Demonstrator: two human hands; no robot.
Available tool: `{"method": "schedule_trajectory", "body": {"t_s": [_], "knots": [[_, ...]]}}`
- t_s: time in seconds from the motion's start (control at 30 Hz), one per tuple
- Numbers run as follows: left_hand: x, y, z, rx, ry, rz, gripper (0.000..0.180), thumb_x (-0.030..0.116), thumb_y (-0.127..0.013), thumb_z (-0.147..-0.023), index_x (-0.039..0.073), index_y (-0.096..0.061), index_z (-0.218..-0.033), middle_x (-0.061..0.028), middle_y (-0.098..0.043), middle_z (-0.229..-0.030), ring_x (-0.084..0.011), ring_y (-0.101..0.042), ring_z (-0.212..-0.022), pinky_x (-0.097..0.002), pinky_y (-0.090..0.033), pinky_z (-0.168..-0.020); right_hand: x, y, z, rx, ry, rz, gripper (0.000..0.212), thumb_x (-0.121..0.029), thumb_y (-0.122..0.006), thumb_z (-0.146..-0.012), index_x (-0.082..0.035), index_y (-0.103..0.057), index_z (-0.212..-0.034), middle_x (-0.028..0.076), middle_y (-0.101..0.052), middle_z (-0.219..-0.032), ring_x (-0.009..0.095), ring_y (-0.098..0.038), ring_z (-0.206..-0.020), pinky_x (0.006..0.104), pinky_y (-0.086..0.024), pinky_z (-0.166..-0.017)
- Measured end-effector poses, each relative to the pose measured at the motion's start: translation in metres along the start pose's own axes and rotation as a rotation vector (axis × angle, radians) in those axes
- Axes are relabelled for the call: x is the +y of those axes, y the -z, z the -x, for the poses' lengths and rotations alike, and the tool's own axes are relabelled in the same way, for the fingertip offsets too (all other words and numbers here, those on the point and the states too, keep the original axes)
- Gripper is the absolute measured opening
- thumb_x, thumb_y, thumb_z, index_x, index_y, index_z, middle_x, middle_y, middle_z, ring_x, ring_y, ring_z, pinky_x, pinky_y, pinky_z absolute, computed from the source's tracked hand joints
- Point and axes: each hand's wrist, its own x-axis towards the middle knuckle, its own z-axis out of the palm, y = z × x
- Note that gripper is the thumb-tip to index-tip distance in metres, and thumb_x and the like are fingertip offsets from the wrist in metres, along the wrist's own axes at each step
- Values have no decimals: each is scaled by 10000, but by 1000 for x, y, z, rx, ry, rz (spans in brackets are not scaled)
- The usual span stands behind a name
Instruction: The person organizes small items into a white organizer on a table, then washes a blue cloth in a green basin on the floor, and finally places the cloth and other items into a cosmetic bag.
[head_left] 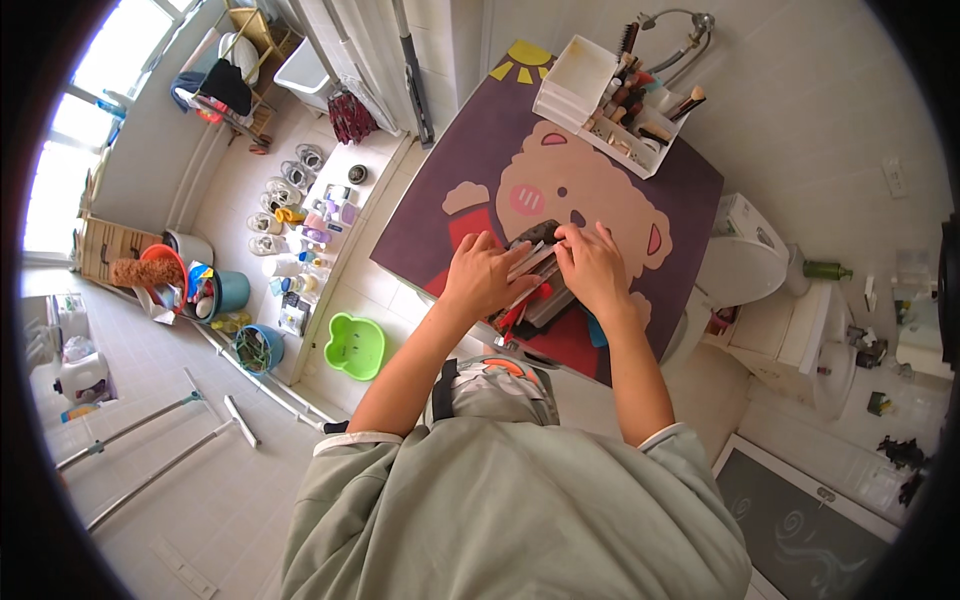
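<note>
Both my hands are together over the near part of a table (430, 215) covered with a bear picture. My left hand (484, 272) is closed, its fingers on the left side of a bundle of slim, pale and grey items (540, 268). From the right, my right hand (592, 264) grips the upper end of that bundle with bent fingers. My fingers partly hide the items, and their exact kind cannot be made out. A dark piece (533, 234) shows just beyond the bundle. Something bright red (512, 314) lies at its near side, below my left hand.
A white organizer (578, 80) with makeup brushes and cosmetics stands at the table's far edge. A green basin (355, 346) is on the floor to the left, near rows of bottles (310, 250) and shoes (280, 195). A toilet (745, 265) stands to the right.
</note>
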Motion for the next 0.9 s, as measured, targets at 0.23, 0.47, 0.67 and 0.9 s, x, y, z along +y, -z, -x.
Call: {"method": "schedule_trajectory", "body": {"t_s": [0.23, 0.47, 0.67, 0.9], "knots": [[-17, -8, -16, -33, 12, 192, 372, 344, -706, -760, 174, -657, -1087, -15, -666, -849, -205, -569, -906, -361, -406, -923, 9, -2, 2, -27, 8, -11, 144, -187, -610, -863, -93, -527, -934, 58, -612, -726, 271, -614, -786, 439, -413, -973], [-20, -25, -8, 2, -124, -22, 297, 223, -675, -708, 210, -705, -1004, -11, -650, -1019, -214, -543, -1008, -410, -362, -1005, -5, -1, -15, -78, -92, -64, 147, -200, -630, -845, -90, -538, -813, 65, -616, -723, 277, -611, -773, 443, -412, -964], [-10, -15, -18, -135, 103, -11, 348, 314, -717, -645, 226, -718, -982, 5, -628, -1020, -224, -515, -1055, -505, -278, -1064, 3, 8, 10, -58, 46, -45, 113, -172, -638, -806, -82, -569, -806, 71, -637, -810, 271, -609, -898, 454, -393, -1004], [-3, -36, -24, -38, 96, -126, 249, 201, -672, -710, 134, -710, -947, -12, -636, -1000, -236, -514, -1094, -556, -273, -1062, 5, 13, 18, -115, 53, -137, 144, -157, -642, -780, -95, -632, -910, 88, -645, -1021, 273, -567, -1081, 455, -379, -1031]]}}
